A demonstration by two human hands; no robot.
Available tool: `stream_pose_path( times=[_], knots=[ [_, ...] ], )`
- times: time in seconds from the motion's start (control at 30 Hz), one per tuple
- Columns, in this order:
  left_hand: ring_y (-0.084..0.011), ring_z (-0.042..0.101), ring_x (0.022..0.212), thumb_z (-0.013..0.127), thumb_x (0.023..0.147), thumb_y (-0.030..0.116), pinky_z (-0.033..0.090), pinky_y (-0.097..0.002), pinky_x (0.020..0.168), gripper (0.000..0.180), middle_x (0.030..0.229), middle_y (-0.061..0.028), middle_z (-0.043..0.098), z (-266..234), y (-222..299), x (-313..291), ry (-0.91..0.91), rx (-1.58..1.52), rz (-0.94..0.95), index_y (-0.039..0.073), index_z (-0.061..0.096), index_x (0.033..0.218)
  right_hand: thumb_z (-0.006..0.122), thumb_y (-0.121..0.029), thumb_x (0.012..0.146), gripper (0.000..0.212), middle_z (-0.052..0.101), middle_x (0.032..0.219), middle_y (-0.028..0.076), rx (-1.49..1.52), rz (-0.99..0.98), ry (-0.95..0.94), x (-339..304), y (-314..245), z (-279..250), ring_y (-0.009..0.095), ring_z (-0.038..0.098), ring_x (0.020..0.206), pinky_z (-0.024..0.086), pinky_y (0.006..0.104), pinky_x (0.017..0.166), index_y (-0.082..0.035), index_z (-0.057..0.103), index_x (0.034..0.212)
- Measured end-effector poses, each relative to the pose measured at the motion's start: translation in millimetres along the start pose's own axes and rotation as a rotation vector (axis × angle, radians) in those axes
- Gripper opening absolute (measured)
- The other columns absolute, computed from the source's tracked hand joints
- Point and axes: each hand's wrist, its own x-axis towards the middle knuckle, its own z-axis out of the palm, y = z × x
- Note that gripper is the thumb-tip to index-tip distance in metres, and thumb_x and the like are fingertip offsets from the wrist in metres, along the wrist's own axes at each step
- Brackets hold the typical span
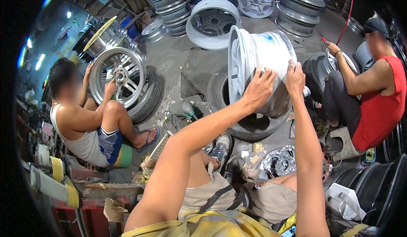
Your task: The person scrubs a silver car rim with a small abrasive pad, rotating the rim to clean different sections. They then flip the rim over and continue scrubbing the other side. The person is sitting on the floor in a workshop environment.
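A silver-grey wheel rim (258,46) stands on its edge in front of me, tilted, its spoked face turned to the left. My left hand (259,88) lies on the barrel of the rim with bent fingers pressed to the metal. Against the rim's right edge, my right hand (295,81) grips with its fingers over the lip. Whether something thin lies under the left fingers cannot be made out. Beneath the rim is a black tyre (248,131) lying flat on the floor, and the rim's lower part rests on it.
At left, a seated person in a white top holds a silver rim (118,76) over a tyre (148,97). A person in red (381,101) works on another wheel (335,65) at right. Stacked rims (299,10) stand behind. Wheel covers (279,161) lie near my feet.
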Motion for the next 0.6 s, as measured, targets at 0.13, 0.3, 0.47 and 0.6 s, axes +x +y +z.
stream_pose_path(
  times=[0.13, 0.3, 0.47, 0.6],
  knots=[
    [-0.0308, 0.05, 0.119, 0.06, 0.082, 0.01, 0.032, -0.0553, 0.109, 0.025, 0.117, -0.0111, 0.059, 11.0, -37.6, 39.3, -0.002, -0.007, -0.21, -0.002, 0.07, 0.102, 0.041, -0.045, 0.103, 0.048, 0.065, 0.09, 0.034, 0.016, -0.026, -0.003, -5.3, -11.8, 7.3, 0.054, 0.062, 0.088, 0.046, 0.0595, 0.077, 0.0, 0.058, 0.102],
    [-0.0308, 0.048, 0.119, 0.06, 0.08, 0.02, 0.029, -0.058, 0.111, 0.028, 0.117, -0.0119, 0.057, 9.7, 2.3, -8.1, 0.107, -0.029, 0.006, 0.002, 0.074, 0.095, 0.041, -0.044, 0.103, 0.047, 0.066, 0.088, 0.033, 0.029, 0.005, 0.024, -6.7, 0.5, -4.7, 0.053, 0.062, 0.087, 0.046, 0.0594, 0.075, -0.001, 0.058, 0.102],
    [-0.0321, 0.047, 0.12, 0.06, 0.08, 0.02, 0.027, -0.0618, 0.112, 0.029, 0.117, -0.0112, 0.057, 16.5, -31.3, 37.8, 0.046, -0.025, -0.142, 0.001, 0.074, 0.096, 0.042, -0.043, 0.102, 0.046, 0.066, 0.089, 0.033, 0.022, -0.017, 0.008, -5.9, -5.0, 5.1, 0.053, 0.062, 0.089, 0.046, 0.059, 0.077, -0.001, 0.059, 0.103],
    [-0.0332, 0.047, 0.124, 0.06, 0.082, 0.016, 0.026, -0.0621, 0.113, 0.028, 0.114, -0.0114, 0.058, 5.1, 2.3, -0.2, 0.063, -0.029, -0.029, 0.0, 0.072, 0.101, 0.042, -0.042, 0.102, 0.045, 0.066, 0.09, 0.033, 0.075, -0.029, 0.039, -4.9, 11.4, 2.8, 0.053, 0.062, 0.09, 0.046, 0.0591, 0.077, 0.0, 0.059, 0.102]
  ],
)
